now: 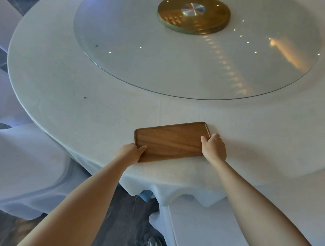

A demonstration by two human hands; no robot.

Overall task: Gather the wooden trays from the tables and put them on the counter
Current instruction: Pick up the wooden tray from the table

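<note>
Nearest the camera, two bare forearms are extended forward over a dark, mottled floor (124, 212), on which the toe of a dark shoe (154, 245) is partly seen. White draped chair covers are noted to either side of the arms, one (20, 166) outboard of the left arm and one (217, 232) below the right arm. Both hands are closed on a single rectangular brown wooden tray with rounded corners (171, 141). The left hand (131, 152) is clamped on the tray's near left corner, the thumb laid on the upper surface and the fingers hidden beneath the edge. The right hand (214, 146) is clamped on the tray's right short end, the thumb over the rim and the remaining fingers curled around the far corner. The tray is held between the two grips, its long axis running from one hand to the other and slanting slightly away toward the right hand. It lies at the near edge of a large round table covered in a white tablecloth (81, 117); whether it is resting flat or lifted clear of the cloth cannot be determined. A small dark speck (85, 97) is recorded on the cloth beyond and to the left of the left-hand grip. Farther beyond both grips, a large circular glass turntable (142, 63) is seated on the table, carried on a round brass-coloured hub (193, 14) at its centre. Ceiling lights are reflected in the glass.
</note>
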